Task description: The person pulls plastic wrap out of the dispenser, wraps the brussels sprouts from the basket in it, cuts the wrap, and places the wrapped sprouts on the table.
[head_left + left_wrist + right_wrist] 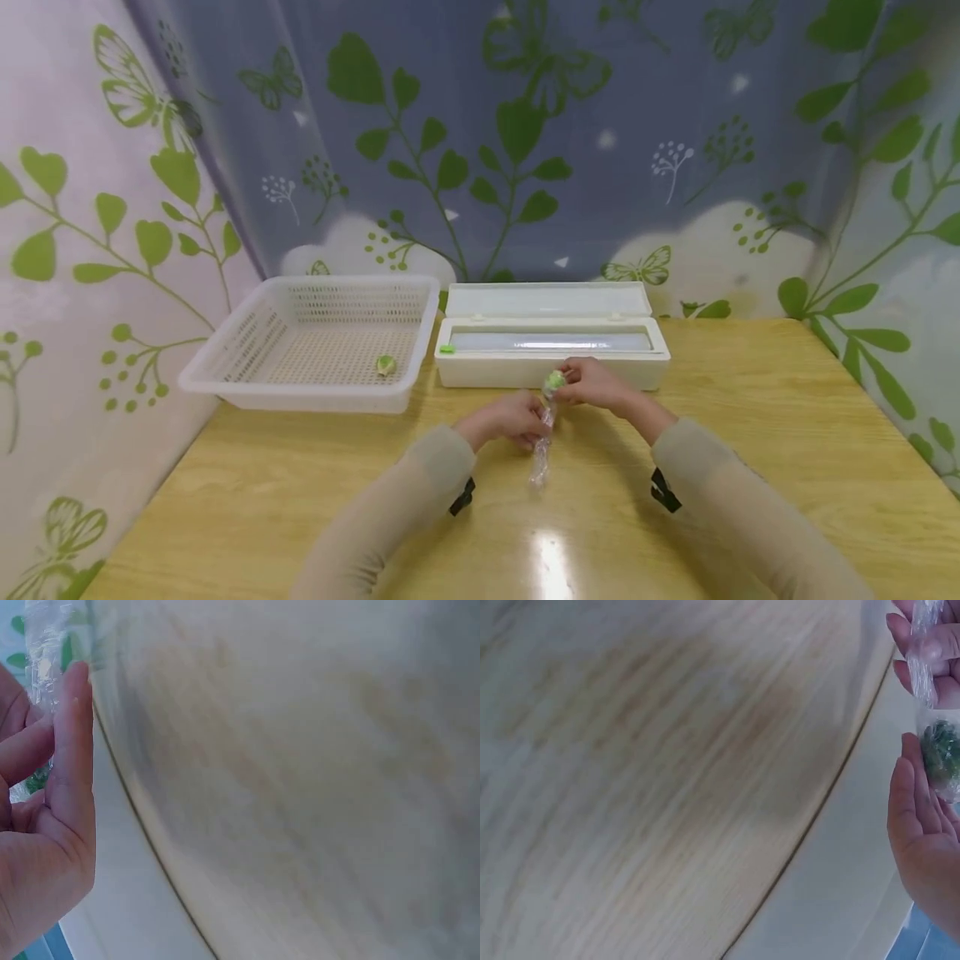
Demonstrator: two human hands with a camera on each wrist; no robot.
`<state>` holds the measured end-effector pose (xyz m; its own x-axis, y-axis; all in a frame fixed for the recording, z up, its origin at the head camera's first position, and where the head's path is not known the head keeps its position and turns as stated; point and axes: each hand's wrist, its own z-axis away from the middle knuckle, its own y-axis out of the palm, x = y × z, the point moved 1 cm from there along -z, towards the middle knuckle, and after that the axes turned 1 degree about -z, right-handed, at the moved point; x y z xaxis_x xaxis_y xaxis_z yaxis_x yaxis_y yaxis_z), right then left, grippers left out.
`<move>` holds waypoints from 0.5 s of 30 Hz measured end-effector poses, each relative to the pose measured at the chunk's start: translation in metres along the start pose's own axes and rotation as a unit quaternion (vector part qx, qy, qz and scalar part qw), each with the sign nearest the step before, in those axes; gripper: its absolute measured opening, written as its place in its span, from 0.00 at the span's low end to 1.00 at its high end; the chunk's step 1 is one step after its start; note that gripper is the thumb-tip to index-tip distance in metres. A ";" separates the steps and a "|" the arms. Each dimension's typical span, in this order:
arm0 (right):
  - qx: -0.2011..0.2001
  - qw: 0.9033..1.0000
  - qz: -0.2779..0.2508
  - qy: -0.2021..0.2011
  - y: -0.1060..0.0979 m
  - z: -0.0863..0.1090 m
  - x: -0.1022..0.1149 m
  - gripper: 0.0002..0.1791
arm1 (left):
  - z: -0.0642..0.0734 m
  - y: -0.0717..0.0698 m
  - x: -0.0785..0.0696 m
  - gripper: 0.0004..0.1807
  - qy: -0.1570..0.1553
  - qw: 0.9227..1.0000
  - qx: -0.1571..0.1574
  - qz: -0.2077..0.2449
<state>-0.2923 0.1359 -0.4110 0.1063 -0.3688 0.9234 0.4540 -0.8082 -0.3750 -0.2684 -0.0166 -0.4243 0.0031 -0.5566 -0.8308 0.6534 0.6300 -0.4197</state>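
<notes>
A small green Brussels sprout (554, 381), wrapped in clear cling film, is held by my right hand (596, 386) just in front of the dispenser box. In the right wrist view the wrapped sprout (940, 754) lies against that hand's fingers. The film is gathered into a crinkled, twisted tail (540, 463) that hangs toward me. My left hand (516, 417) pinches this tail a little below the sprout. The left wrist view shows the left hand (52, 795) at its left edge, thumb and fingers on the film (46, 664).
A white dispenser box (551, 369), lid (547, 300) raised, holds a roll of film (555, 342); a green slider (447, 349) sits at its left end. Left of it stands a white perforated basket (315, 400) with another sprout (386, 365) inside. A patterned curtain (600, 167) hangs behind the wooden table (787, 467).
</notes>
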 end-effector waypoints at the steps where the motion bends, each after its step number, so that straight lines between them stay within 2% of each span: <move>1: 0.002 1.000 0.009 -0.003 -0.001 0.000 0.001 0.23 | 0.000 0.000 0.000 0.05 -0.001 1.000 0.006 -0.006; 3: 0.009 0.999 0.032 -0.020 -0.002 -0.001 0.002 0.21 | -0.001 -0.002 -0.001 0.06 -0.004 1.000 0.023 -0.011; 5: 0.015 0.998 0.055 -0.039 -0.003 -0.001 0.004 0.20 | 0.000 -0.008 -0.002 0.09 -0.007 0.999 0.021 -0.028; 7: 0.022 0.993 0.099 -0.056 -0.003 -0.002 0.005 0.19 | -0.001 -0.016 -0.003 0.12 0.000 0.998 0.005 -0.066; 9: 0.032 0.988 0.138 -0.063 -0.002 -0.003 0.004 0.19 | -0.002 -0.024 -0.004 0.14 0.007 0.995 -0.025 -0.096; 12: 0.048 0.978 0.190 -0.074 0.002 -0.004 -0.001 0.20 | -0.005 -0.030 -0.004 0.16 0.028 0.991 -0.050 -0.124; 15: 0.054 0.976 0.195 -0.082 0.006 -0.004 -0.006 0.21 | -0.009 -0.030 -0.004 0.15 0.050 0.987 -0.063 -0.141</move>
<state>-0.2936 0.1311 -0.4193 0.4252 -0.5535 0.7161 0.4411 -0.5642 -0.6980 -0.2949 -0.0280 -0.4117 -0.2446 -0.6670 -0.7038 0.5184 0.5234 -0.6762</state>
